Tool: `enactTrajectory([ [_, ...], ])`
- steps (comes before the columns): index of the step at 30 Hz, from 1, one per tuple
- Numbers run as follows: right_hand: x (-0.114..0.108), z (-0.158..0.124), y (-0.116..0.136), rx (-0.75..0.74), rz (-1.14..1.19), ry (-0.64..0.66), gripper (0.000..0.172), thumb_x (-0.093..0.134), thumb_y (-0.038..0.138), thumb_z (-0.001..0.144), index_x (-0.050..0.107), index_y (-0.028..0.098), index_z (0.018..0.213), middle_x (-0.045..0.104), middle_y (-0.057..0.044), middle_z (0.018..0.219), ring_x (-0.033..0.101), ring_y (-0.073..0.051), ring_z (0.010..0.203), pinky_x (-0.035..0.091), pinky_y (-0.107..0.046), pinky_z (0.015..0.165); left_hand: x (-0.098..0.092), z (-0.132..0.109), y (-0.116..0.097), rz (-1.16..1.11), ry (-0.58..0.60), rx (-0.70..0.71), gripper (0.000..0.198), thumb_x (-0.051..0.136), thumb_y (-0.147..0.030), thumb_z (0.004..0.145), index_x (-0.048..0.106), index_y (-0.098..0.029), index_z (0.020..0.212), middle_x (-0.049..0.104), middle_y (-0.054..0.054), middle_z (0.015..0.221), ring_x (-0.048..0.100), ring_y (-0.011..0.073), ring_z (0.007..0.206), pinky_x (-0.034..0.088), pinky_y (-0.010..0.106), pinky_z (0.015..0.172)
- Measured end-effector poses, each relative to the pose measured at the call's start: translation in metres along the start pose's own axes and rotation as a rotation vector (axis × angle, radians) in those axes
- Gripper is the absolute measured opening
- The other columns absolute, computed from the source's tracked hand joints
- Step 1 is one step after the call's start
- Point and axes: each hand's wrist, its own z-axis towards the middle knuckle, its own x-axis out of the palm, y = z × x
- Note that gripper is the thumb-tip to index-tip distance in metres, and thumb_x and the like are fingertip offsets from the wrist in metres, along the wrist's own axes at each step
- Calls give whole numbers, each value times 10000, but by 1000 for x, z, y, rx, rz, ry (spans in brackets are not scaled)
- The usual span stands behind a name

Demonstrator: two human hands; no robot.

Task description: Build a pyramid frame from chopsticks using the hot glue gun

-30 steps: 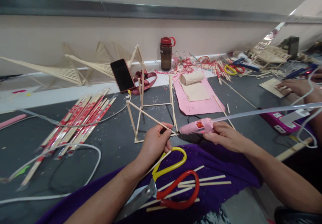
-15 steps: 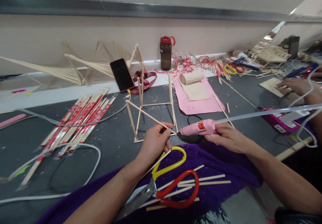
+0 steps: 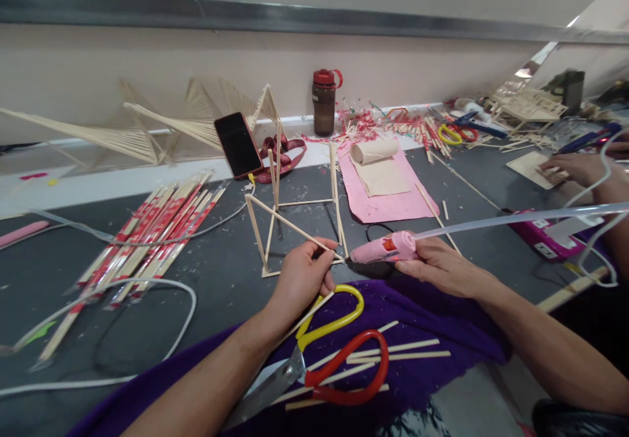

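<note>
My left hand (image 3: pixel 305 268) pinches a thin wooden stick (image 3: pixel 289 223) that slants from the top of an upright down to the near right corner of a small stick frame (image 3: pixel 266 253). The frame stands on the dark grey table. In my right hand (image 3: pixel 445 266) is a pink glue gun (image 3: pixel 386 248), a long clear glue stick (image 3: pixel 491 219) running out of its back. Its dark nozzle meets the frame's near right corner, by the stick's lower end. Scissors (image 3: pixel 339 332) with one yellow and one red handle lie below my left hand, among loose sticks (image 3: pixel 398 358) on purple cloth.
Wrapped chopsticks (image 3: pixel 147 240) and a white cable (image 3: pixel 191 299) lie at left. Behind the frame are a leaning phone (image 3: pixel 238 145), a brown bottle (image 3: pixel 324 106) and pink paper (image 3: pixel 363 208). Another person's hand (image 3: pixel 572 167) is at far right, near a magenta box (image 3: pixel 545 237).
The glue gun and my right hand have shifted very slightly left, with the nozzle still at the frame's corner. My left hand keeps its hold on the stick.
</note>
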Motion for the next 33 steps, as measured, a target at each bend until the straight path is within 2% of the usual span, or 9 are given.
enactTrajectory([
  [8,2,2,-1,-37,45,-19,466,361,458,940,564,161,642,548,-16,646,493,-118,622,358,-244,620,0,0,0,0,-3,-10,221,501,-273,836,564,-153,1010,550,-44,395,500,93,325,389,158,360],
  [14,2,0,0,-28,34,-33,457,361,463,937,605,165,691,555,-24,669,496,-127,648,379,-249,647,1,-1,-1,-9,-15,-19,235,515,-272,825,572,-146,1015,546,-48,395,503,93,327,382,157,359],
  [26,4,1,0,-21,46,-61,485,367,461,935,558,162,604,543,-25,635,491,-121,616,368,-254,613,0,1,1,0,-6,-10,221,498,-267,835,565,-149,1010,549,-44,392,503,96,332,382,156,358],
  [33,2,0,0,-23,47,-41,481,364,473,932,596,162,647,570,-32,665,508,-130,644,383,-253,639,1,-1,-2,-5,-11,-22,223,507,-264,830,570,-147,1009,540,-49,385,505,98,331,388,157,362],
])
